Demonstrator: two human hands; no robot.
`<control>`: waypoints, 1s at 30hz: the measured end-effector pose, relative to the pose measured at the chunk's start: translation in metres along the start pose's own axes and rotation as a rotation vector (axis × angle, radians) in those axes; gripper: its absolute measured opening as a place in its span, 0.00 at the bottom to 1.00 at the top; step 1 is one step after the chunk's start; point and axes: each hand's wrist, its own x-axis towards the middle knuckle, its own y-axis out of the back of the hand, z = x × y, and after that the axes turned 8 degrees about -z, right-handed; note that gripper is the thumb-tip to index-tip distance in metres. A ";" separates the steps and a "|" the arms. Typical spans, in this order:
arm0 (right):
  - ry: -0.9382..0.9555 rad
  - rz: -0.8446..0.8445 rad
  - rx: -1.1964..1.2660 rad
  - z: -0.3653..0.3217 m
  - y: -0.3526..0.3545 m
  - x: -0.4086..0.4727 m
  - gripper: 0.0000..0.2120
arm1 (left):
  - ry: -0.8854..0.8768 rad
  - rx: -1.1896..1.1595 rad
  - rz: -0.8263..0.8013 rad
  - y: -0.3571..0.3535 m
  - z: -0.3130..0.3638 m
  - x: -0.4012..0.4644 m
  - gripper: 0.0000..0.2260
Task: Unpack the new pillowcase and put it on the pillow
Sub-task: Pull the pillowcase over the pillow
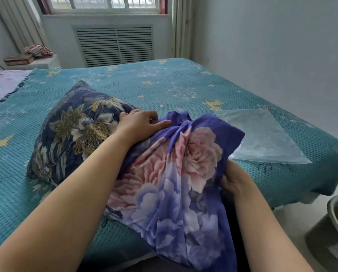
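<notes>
Two bare hands work one purple pillowcase (183,173) printed with pink roses. The right hand (234,179), at 4 o'clock, grips its edge. The left hand (140,122), at center, pinches bunched fabric where the case is drawn partway over one dark floral pillow (76,130) at 9 o'clock. One clear bag (262,134) lies at 2 o'clock on the teal bed (164,81).
</notes>
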 end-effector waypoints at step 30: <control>0.629 0.313 -0.161 -0.013 -0.097 0.001 0.07 | 0.166 -0.186 0.296 0.012 0.021 -0.003 0.16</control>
